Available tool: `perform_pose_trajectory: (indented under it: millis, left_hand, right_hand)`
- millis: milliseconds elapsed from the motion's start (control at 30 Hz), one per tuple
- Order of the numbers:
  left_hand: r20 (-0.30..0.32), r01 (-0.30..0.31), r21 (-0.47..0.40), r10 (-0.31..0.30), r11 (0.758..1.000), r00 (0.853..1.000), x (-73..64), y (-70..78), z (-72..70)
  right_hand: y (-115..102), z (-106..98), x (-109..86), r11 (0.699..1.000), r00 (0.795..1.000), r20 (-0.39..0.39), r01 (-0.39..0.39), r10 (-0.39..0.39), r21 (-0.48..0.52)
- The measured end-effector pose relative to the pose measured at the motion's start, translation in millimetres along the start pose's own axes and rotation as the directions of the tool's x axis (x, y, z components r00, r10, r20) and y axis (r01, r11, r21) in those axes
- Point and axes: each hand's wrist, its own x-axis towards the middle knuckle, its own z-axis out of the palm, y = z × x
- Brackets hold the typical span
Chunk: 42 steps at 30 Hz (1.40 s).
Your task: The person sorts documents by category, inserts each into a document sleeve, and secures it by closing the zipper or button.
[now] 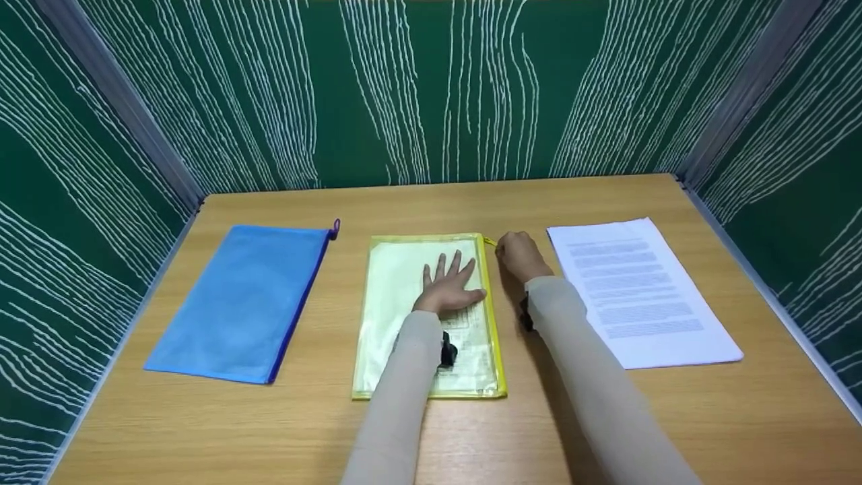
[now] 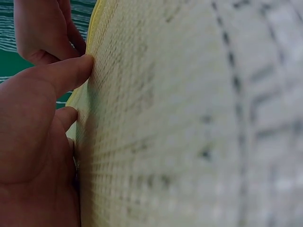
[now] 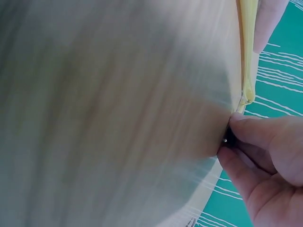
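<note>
The yellow zip pouch lay on the table, directly beneath the left hand, whose grip was wide, fingers spread against the pouch's surface. The right hand was just outside the pouch's far right corner, its grip narrow, thumb and finger pinching the pull tab there. The blue pouch lay well to the left, the printed sheets to the right.

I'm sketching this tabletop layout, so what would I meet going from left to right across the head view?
Blue folder → yellow-edged folder → right hand → printed paper.
</note>
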Motion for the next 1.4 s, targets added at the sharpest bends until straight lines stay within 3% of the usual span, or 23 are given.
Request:
perform_pose_trajectory:
  millis: [333, 600, 1000, 1200, 1400]
  left_hand:
    - [0.011, -0.009, -0.020, 0.009, 1.000, 1.000, 1.8, 5.6, 3.9]
    - [0.022, -0.014, -0.003, 0.014, 1.000, 1.000, 3.6, 5.3, 4.1]
    - [0.005, 0.009, -0.005, -0.009, 1.000, 1.000, 1.2, -0.9, 0.7]
    - [0.009, 0.019, -0.007, -0.019, 1.000, 1.000, 1.9, -0.4, -0.4]
    - [0.011, 0.026, 0.005, -0.026, 1.000, 1.000, 3.5, -0.6, 0.6]
  right_hand:
    - [6, -5, -7.3, 0.999, 0.997, -0.069, 0.016, -0.018, -0.035]
    - [14, -7, -13.3, 0.998, 0.993, -0.119, -0.020, 0.027, 0.054]
    - [14, -4, -15.6, 0.974, 0.996, -0.022, -0.075, 0.081, 0.214]
    - [16, -6, -18.5, 0.941, 0.989, 0.000, -0.139, 0.146, 0.310]
    - [16, -5, -18.9, 0.932, 0.986, 0.043, -0.165, 0.160, 0.323]
